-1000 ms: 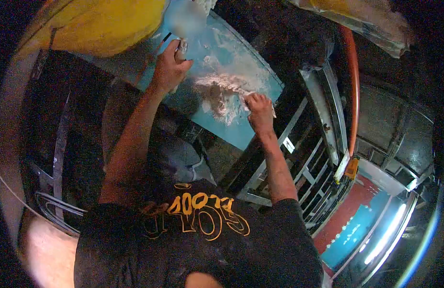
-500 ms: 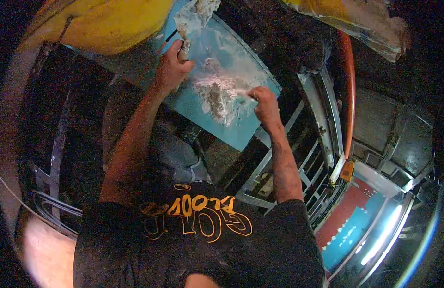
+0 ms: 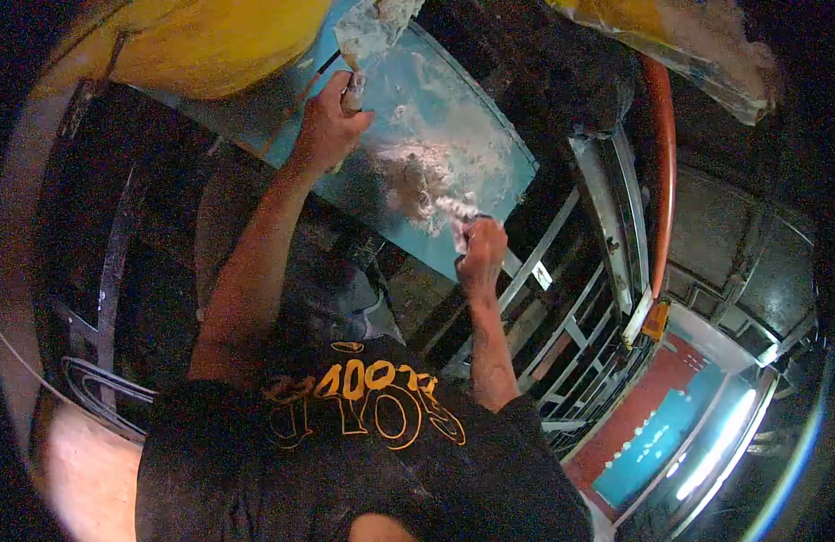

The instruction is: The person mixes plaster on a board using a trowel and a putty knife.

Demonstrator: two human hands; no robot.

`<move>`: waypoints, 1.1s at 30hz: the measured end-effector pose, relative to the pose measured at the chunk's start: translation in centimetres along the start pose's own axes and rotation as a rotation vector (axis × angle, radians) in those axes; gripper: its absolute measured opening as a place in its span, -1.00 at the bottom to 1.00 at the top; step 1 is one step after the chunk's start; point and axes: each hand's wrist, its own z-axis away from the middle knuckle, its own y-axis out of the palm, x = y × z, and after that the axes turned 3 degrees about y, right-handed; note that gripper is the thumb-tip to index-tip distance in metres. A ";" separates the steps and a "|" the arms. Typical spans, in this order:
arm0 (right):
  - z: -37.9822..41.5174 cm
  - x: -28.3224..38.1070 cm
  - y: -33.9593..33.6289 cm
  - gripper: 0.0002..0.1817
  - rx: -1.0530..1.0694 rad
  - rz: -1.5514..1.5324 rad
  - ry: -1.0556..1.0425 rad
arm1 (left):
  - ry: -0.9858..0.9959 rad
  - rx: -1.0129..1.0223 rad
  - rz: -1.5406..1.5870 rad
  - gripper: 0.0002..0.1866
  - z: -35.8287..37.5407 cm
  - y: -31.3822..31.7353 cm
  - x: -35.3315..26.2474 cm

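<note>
A light blue board (image 3: 404,239) lies in front of me, with a rough heap of whitish, putty-like paste (image 3: 417,176) smeared over its middle. My right hand (image 3: 482,253) is closed on a scraper (image 3: 460,233), whose pale blade meets the paste at the near right side of the heap. At the board's left part, my left hand (image 3: 331,126) is wrapped round a short, pale, smeared object (image 3: 352,93); I cannot tell what it is. Just beyond that hand, a crumpled whitish lump (image 3: 377,32) sits at the board's far edge.
A large yellow sack (image 3: 200,45) bulges at the upper left, and another yellow and clear plastic wrapping (image 3: 679,45) hangs at the upper right. An orange pole (image 3: 658,172) runs down the right side. Metal frame bars (image 3: 607,226) stand beside the board. A red and blue panel (image 3: 648,434) is lower right.
My right hand has drawn the scraper toward me and slightly left, from the right side of the heap to its near edge. My left hand has stayed almost in place.
</note>
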 end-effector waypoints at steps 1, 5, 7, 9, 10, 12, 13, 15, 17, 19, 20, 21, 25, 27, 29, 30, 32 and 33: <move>1.0 0.0 0.6 -0.80 0.004 0.038 -0.004 | -0.045 0.032 0.016 -0.63 0.3 -0.4 -1.0; 2.7 0.0 2.0 -0.78 0.037 0.116 -0.016 | 0.087 -0.047 -0.055 -0.66 0.2 0.2 -0.4; 2.1 0.1 1.9 -0.79 0.080 0.097 -0.019 | 0.077 -0.050 -0.045 -0.66 0.1 0.3 -0.1; 0.8 -0.2 2.7 -0.75 0.040 0.124 -0.060 | 0.077 -0.049 -0.040 -0.65 0.1 0.5 0.2; 0.1 -0.3 3.2 -0.73 0.022 0.137 -0.081 | 0.081 -0.053 -0.041 -0.65 0.0 0.5 0.4; -1.1 0.1 3.6 -0.76 0.022 0.160 -0.074 | 0.058 -0.042 -0.056 -0.65 0.0 0.5 0.4; -1.7 0.5 3.7 -0.78 0.022 0.171 -0.072 | 0.033 -0.026 -0.070 -0.64 0.1 0.3 -0.2; -3.0 1.0 3.7 -0.84 -0.030 0.132 -0.053 | 0.044 -0.027 -0.064 -0.64 0.4 0.5 -0.4; -4.0 1.4 3.4 -0.86 -0.040 0.089 0.002 | 0.126 -0.062 -0.030 -0.64 0.4 0.7 -0.4; -5.2 0.4 3.8 -0.81 -0.054 0.026 -0.013 | 0.097 -0.045 -0.058 -0.63 0.3 0.6 -0.3; -6.1 0.2 3.6 -0.80 -0.061 0.041 -0.024 | 0.082 -0.035 -0.072 -0.63 0.3 0.7 -0.3; -7.0 0.1 3.5 -0.78 -0.067 0.058 -0.036 | 0.097 -0.040 -0.074 -0.62 0.3 0.7 -0.2; -11.1 -0.2 0.0 -0.69 0.088 0.026 -0.042 | 0.134 -0.065 -0.085 -0.60 0.6 0.6 -0.5; -12.1 -1.3 -0.7 -0.66 0.146 0.004 -0.022 | 0.112 -0.054 -0.106 -0.59 0.8 0.4 -1.1; -13.0 -1.8 -1.6 -0.65 0.225 0.032 -0.009 | 0.068 -0.020 -0.142 -0.58 0.6 0.0 -1.8; -13.3 -1.4 -2.3 -0.65 0.179 0.001 0.025 | 0.068 -0.029 -0.127 -0.58 0.5 0.0 -1.7; -13.8 -1.3 -3.3 -0.64 0.170 -0.014 0.030 | 0.070 -0.045 -0.099 -0.58 0.4 0.1 -1.1; -14.0 -1.5 -3.6 -0.64 0.166 -0.021 0.034 | 0.086 -0.053 -0.092 -0.58 0.4 0.1 -0.7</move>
